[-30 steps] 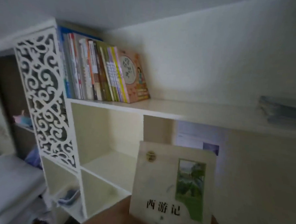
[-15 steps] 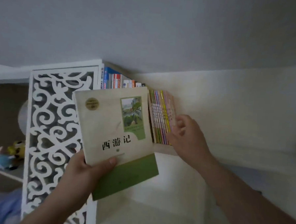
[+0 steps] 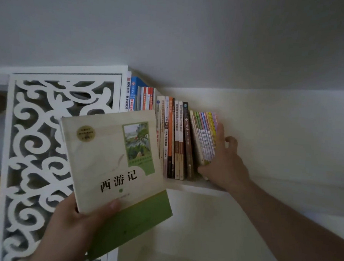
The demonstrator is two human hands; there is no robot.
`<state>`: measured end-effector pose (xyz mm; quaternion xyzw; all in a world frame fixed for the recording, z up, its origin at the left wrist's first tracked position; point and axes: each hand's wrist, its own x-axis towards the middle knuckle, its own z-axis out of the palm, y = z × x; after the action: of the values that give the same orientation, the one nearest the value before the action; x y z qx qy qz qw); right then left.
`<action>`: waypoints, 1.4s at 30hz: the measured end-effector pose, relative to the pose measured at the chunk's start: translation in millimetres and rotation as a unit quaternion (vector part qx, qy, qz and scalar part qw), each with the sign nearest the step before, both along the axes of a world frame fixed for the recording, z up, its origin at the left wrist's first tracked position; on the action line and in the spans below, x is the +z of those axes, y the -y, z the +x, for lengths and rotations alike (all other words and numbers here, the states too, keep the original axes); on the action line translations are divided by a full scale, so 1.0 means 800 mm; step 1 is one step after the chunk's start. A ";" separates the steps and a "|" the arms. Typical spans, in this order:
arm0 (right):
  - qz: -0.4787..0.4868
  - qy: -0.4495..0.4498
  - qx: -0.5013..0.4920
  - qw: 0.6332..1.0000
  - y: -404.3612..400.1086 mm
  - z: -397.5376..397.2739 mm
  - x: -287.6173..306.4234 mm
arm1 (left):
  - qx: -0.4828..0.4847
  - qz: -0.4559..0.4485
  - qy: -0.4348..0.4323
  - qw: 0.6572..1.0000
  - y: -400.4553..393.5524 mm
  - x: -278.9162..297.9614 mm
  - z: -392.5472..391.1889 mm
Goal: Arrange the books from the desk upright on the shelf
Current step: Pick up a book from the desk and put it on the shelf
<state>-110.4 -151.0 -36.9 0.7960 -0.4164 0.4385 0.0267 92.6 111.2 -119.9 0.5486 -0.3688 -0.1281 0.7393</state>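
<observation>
**A:** Where was the cream-and-green book?

**B:** Off the shelf board and in front of it, tilted, its cover facing the camera. It hid the lower spines at the left end of the row of books standing on that board. The left hand gripped its lower left corner, thumb pressed flat on the cover and the other fingers behind, out of sight.

**B:** And the other hand?

**A:** The right hand was at the row's right end, just above the board. Its fingers lay flat against the outermost of the thin pastel books, thumb tucked under their bottom edges. So it was bracing them, not clenched round anything I could see.

**B:** What worried you?

**A:** Those thin ones leaned left at the top, away from the palm, and there was bare board to their right. If the palm had come away before the new book went in, I judged they could slide down flat. The one-corner grip also looked weak; a push against tight spines might have twisted the book loose.

**B:** Anything else by the board?

**A:** The white fretwork side panel stood at its left end, so the row could only give way rightward. I couldn't tell where a gap would open.
</observation>
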 end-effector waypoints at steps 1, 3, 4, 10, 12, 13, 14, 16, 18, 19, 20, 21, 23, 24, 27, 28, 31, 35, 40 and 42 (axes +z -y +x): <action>-0.001 0.008 -0.016 1.000 -0.001 0.003 -0.001 | 0.000 0.000 0.006 1.000 0.004 0.001 -0.002; -0.007 0.022 -0.029 0.999 -0.003 0.006 -0.001 | -0.004 -0.007 0.017 1.000 0.015 0.007 -0.013; -0.013 0.022 -0.023 0.999 -0.003 0.005 0.000 | -0.012 -0.017 0.021 1.000 0.022 0.012 -0.019; -0.010 0.044 -0.033 0.998 0.009 -0.062 0.008 | -0.032 -0.064 0.069 0.995 0.084 0.058 -0.072; -0.003 0.061 -0.055 0.997 0.012 -0.094 0.008 | -0.016 -0.062 0.106 0.992 0.117 0.078 -0.092; 0.002 0.071 -0.064 0.995 0.014 -0.107 0.008 | 0.001 -0.062 0.132 0.989 0.137 0.089 -0.102; 0.005 0.080 -0.071 0.994 0.016 -0.118 0.008 | 0.022 -0.064 0.162 0.984 0.158 0.097 -0.110; 0.012 0.095 -0.078 0.992 0.019 -0.134 0.009 | 0.076 -0.062 0.229 0.969 0.198 0.104 -0.124; 0.016 0.104 -0.080 0.991 0.020 -0.145 0.009 | 0.141 -0.033 0.300 0.943 0.228 0.097 -0.135; 0.014 0.104 -0.080 0.991 0.019 -0.147 0.008 | 0.171 -0.016 0.332 0.928 0.240 0.089 -0.137; 0.009 0.101 -0.079 0.992 0.017 -0.147 0.006 | 0.197 -0.006 0.351 0.915 0.247 0.083 -0.138; 0.002 0.093 -0.078 0.993 0.015 -0.145 0.004 | 0.216 -0.001 0.364 0.906 0.252 0.077 -0.138; -0.015 0.071 -0.072 0.995 0.010 -0.137 0.003 | 0.238 -0.005 0.403 0.884 0.257 0.064 -0.134; -0.020 0.054 -0.065 0.996 0.007 -0.132 0.004 | 0.242 -0.004 0.429 0.871 0.256 0.058 -0.131; -0.028 -0.004 -0.039 0.999 -0.003 -0.101 0.006 | 0.217 -0.014 0.468 0.857 0.254 0.041 -0.120; -0.031 -0.017 -0.032 0.999 -0.006 -0.087 0.007 | 0.208 -0.023 0.458 0.864 0.253 0.040 -0.115; -0.039 -0.016 -0.020 0.999 -0.010 -0.040 0.004 | 0.197 -0.009 0.424 0.884 0.257 0.040 -0.103; -0.034 0.015 -0.029 0.999 -0.008 -0.018 0.001 | 0.200 0.003 0.406 0.892 0.245 0.051 -0.110; -0.034 0.018 -0.030 0.999 -0.004 -0.023 -0.002 | 0.207 0.092 0.448 0.865 0.233 0.145 -0.098; -0.030 0.018 -0.023 0.999 -0.002 -0.025 -0.003 | 0.192 0.109 0.474 0.852 0.231 0.162 -0.092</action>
<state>-130.7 -149.8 -39.6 0.7769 -0.4216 0.4646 0.0532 19.3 -74.0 9.3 0.6797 -0.5457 0.2527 0.4201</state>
